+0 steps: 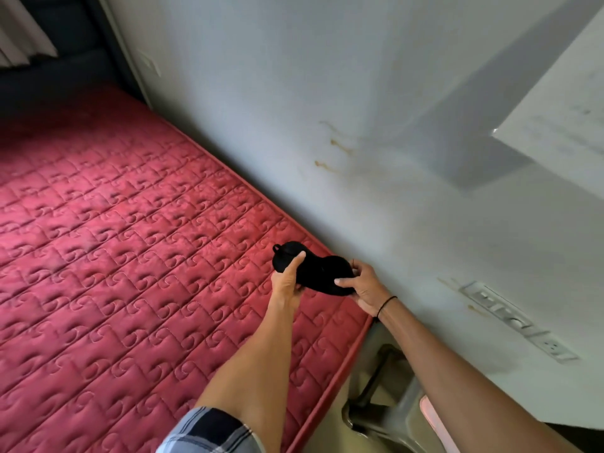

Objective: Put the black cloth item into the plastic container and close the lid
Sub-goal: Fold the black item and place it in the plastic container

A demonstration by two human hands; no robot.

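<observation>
Head view: both hands, left (287, 282) and right (362, 286), have their fingers clamped on the ends of the black cloth (313, 269) above the mattress (130, 256) edge. Cloth looks soft, light, floppy; bunching it suits packing. No container in sight.

Matt black cloth item (322, 273) (soft-looking) over a quilted red fabric mattress (130, 256).

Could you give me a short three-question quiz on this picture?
1. True or false: both hands grip the black cloth item.
2. What lies under the hands: A) a red quilted mattress, B) a wooden desk, C) a sink?
3. Which wrist wears a thin black band?

Key:
1. True: the left hand and the right hand each hold an end.
2. A.
3. The right one.
</observation>
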